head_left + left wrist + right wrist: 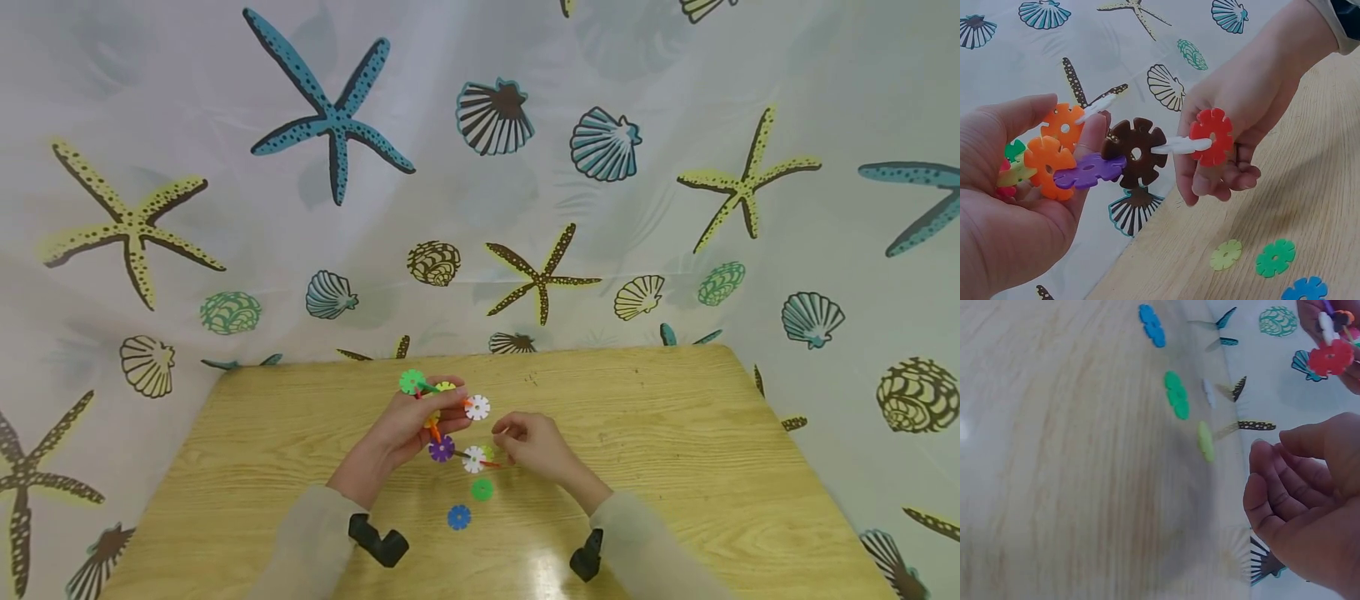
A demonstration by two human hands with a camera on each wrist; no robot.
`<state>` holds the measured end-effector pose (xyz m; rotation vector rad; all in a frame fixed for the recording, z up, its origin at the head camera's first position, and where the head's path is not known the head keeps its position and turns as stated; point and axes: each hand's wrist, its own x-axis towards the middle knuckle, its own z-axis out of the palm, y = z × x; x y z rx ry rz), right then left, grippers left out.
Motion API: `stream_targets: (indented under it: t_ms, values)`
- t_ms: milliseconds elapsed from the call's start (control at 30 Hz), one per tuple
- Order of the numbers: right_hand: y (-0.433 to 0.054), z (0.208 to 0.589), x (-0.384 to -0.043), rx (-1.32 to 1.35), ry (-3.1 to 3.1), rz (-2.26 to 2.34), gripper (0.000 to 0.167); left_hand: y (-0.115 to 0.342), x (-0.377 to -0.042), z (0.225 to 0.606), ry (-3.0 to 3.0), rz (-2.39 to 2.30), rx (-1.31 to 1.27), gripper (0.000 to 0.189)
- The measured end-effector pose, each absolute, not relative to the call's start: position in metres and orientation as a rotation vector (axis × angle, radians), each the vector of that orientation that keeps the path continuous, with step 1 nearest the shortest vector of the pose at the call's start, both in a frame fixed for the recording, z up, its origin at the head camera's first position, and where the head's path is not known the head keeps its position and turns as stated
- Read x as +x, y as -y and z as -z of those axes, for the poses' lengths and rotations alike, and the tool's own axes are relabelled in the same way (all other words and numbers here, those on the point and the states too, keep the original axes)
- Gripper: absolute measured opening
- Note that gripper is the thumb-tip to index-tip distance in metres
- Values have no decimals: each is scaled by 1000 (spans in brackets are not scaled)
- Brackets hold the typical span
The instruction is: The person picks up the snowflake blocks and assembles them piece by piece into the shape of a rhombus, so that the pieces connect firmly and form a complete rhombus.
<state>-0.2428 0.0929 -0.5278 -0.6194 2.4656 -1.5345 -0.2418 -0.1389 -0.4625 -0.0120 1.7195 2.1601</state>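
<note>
My left hand [408, 425] holds a chain of interlocked plastic snowflake discs above the table. In the left wrist view its orange disc [1050, 167] sits by the fingers, followed by a purple disc [1090, 171], a brown disc [1147, 153], a white disc edge-on [1175, 145] and a red disc [1210, 134] at the end. A green disc [412, 382] and another white disc [477, 407] show at the chain's far side. Just right of the chain, my right hand [540, 446] hovers with loosely bent fingers and nothing in them; the right wrist view shows a bare palm [1310, 519].
On the wooden table [637, 417] lie a yellow-green disc [1226, 254], a green disc [482, 489] and a blue disc [459, 517], roughly in a row below the hands. A curtain [450, 200] printed with starfish and shells hangs behind the table.
</note>
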Motion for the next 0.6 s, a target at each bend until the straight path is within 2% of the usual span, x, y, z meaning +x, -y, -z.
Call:
stream_targets:
  t_ms: [367,600]
  values:
    - [-84,549,-247,-690,-2594,1254,19,142,-243,465,-1703,-2192,9,35]
    - [-79,556,-251,-742,-2660,1150,26,143,-243,466,-1690,-2204,-4,31]
